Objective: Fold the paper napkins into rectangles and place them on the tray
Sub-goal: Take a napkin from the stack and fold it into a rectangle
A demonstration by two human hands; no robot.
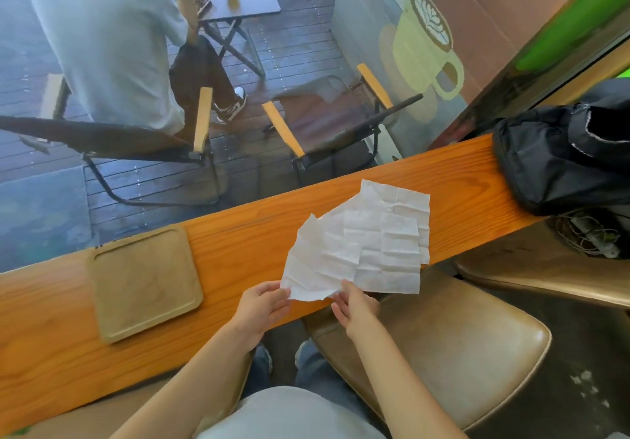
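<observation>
Presently we hold one creased, unfolded paper napkin (327, 254) by its near edge, at the counter's (238, 247) near edge: left hand (260, 309) pinches the left corner, right hand (354, 309) pinches beside it. Second napkin (399, 200) lies flat beyond, partly overlapped. Tray (143, 281) sits toward the counter's left end; black bag (559, 162) at the right end.

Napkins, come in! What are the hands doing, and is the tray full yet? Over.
Both hands, left hand and right hand, pinch the top napkin, unfolded. More napkins underneath. Tray holds no napkins. Nothing in the way.
</observation>
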